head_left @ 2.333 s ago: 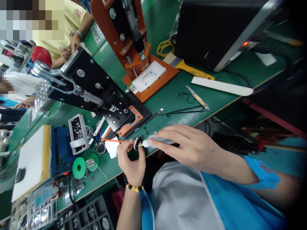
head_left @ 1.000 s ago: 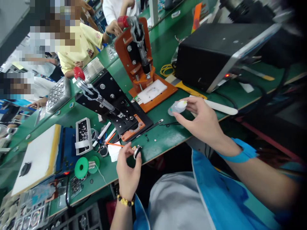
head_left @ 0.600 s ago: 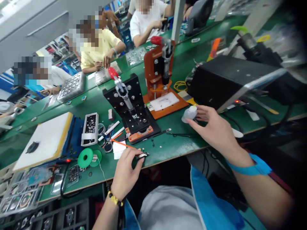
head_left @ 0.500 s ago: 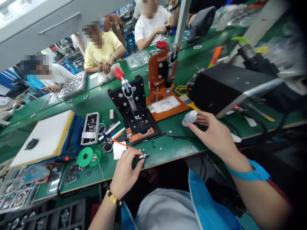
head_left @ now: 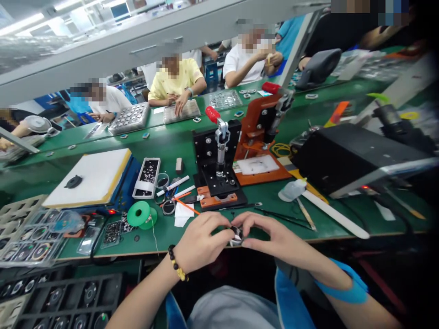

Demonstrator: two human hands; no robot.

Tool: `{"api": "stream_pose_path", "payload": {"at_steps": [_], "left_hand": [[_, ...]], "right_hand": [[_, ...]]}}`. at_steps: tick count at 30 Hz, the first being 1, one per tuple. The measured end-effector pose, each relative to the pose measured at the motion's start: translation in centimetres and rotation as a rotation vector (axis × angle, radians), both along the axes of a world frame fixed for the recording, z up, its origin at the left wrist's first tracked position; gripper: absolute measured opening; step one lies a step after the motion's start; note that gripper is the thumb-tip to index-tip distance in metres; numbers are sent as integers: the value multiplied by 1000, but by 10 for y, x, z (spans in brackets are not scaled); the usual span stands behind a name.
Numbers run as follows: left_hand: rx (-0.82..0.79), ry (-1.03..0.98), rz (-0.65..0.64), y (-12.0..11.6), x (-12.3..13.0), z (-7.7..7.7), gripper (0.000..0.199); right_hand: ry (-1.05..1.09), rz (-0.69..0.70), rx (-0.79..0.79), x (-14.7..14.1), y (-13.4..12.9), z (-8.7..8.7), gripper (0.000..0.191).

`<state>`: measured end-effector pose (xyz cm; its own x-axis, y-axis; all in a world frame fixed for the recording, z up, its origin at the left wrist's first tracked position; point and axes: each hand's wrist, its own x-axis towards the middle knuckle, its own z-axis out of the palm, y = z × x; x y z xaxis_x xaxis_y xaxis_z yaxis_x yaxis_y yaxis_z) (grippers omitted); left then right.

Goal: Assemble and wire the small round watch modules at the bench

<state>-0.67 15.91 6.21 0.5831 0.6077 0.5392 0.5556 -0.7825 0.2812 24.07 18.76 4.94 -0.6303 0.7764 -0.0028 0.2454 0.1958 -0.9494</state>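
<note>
Near the front edge of the green table (head_left: 192, 237), a small round metallic part (head_left: 236, 235) is held between both hands. The fingertips of my left hand (head_left: 207, 237) pinch its left side. My right hand (head_left: 270, 233) has thumb and fingers curved round its right side. Just beyond the hands stands a black clamp press (head_left: 221, 160) with a red handle. A translucent bottle (head_left: 291, 190) lies to the right, apart from my right hand. Fine detail of the part is hidden by the fingers.
An orange press (head_left: 262, 137) stands behind the black one, and a black box (head_left: 356, 155) is at the right. At left are a green spool (head_left: 140, 215), a white-topped blue box (head_left: 89, 178) and a parts tray (head_left: 147, 178). Several people sit across the table.
My right hand has let go of the bottle and moved left to the small part. The bottle now rests on the table. The camera view has shifted, so the scene appears farther right.
</note>
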Motion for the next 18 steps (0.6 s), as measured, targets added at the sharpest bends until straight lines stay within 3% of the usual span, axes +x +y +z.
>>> {"api": "stream_pose_path", "payload": {"at_steps": [6,11,13,18], "left_hand": [[16,13,-1,-3,-2,-6,16],[-9,35,15,-2,-8,-10,21],[-64,9,95,3,-21,-8,22],[-186,-8,493,26,-62,-7,23]], "right_hand": [[-39,123,50,-7,10,13,23],[-143,60,291,-12,1,9,25],[-204,8,382,-11,-2,2,28],[-280,-6,440,-5,-2,-7,19]]}}
